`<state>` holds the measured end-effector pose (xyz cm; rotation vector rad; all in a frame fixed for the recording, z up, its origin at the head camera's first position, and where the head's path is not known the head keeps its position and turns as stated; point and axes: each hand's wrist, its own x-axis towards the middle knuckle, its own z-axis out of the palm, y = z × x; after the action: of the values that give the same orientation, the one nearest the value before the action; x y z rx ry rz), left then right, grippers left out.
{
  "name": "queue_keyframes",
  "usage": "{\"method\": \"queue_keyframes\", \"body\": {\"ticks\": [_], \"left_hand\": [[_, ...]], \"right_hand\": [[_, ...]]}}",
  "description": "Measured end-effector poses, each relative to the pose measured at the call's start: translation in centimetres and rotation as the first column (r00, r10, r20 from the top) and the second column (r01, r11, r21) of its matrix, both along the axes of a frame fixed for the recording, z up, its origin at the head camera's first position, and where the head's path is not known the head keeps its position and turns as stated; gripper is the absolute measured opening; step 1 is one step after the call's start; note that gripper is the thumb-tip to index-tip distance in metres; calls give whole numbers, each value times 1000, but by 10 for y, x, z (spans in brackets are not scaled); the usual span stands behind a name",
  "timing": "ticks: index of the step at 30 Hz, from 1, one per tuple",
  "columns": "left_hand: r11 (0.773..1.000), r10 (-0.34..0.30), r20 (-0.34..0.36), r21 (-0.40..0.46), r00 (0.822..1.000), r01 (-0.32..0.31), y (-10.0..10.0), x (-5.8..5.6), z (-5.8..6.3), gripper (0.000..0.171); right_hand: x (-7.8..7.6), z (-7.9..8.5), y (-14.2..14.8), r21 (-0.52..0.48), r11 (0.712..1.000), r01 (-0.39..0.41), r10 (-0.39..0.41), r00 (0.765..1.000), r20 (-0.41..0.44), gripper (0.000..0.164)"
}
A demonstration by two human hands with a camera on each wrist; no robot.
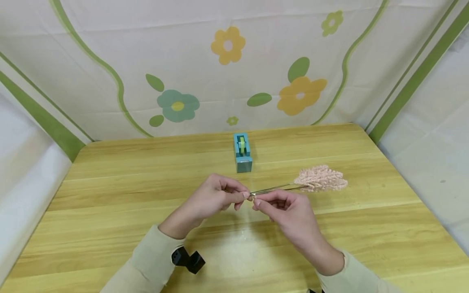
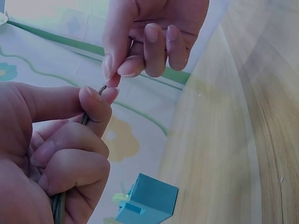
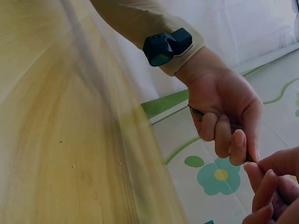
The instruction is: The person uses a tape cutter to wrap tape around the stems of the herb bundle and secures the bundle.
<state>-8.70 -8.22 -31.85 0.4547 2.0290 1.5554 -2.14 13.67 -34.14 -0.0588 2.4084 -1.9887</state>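
Pale pink fluffy artificial flowers [image 1: 321,178] on thin stems [image 1: 272,189] reach to the right past my hands in the head view. My left hand [image 1: 221,195] holds the stems, pinching them between thumb and forefinger, while its other fingers curl round their lower part, seen in the left wrist view. Close beside it, my right hand [image 1: 289,211] pinches at the stems [image 2: 103,88] with thumb and forefinger, the fingertips of both hands almost meeting. A small shiny bit shows there; whether it is tape I cannot tell. The flower heads lie outside both wrist views.
A blue tape dispenser [image 1: 243,162] with a yellowish roll stands beyond the hands, toward the back of the wooden table [image 1: 110,175]. Behind the table hangs a white cloth [image 1: 198,61] printed with flowers. A black wrist device [image 1: 188,259] is at the left sleeve.
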Motion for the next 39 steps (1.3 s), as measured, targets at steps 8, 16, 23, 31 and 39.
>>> {"method": "queue_keyframes", "body": {"ticks": [8,16,23,31,39], "left_hand": [[1000,-14,-4,4,1000,14,0,0,-1,20],[1000,-18,3,14,1000,18,1,0,-1,21],[1000,-18,2,4,1000,18,2,0,-2,21],[999,-9,25,-31,1000,10,2,-1,-2,19],[998,-10,58,-66,998,14,1,-2,-3,18]], "right_hand": [[1,-4,-1,20,999,28,-28,999,-19,8],[1,-8,-4,37,996,82,-81,997,-14,8],[-1,-12,-9,8,992,129,-129,991,27,14],[-5,-19,-13,-50,987,151,-148,986,70,16],[-8,-27,-14,-105,979,176,-156,973,170,18]]}}
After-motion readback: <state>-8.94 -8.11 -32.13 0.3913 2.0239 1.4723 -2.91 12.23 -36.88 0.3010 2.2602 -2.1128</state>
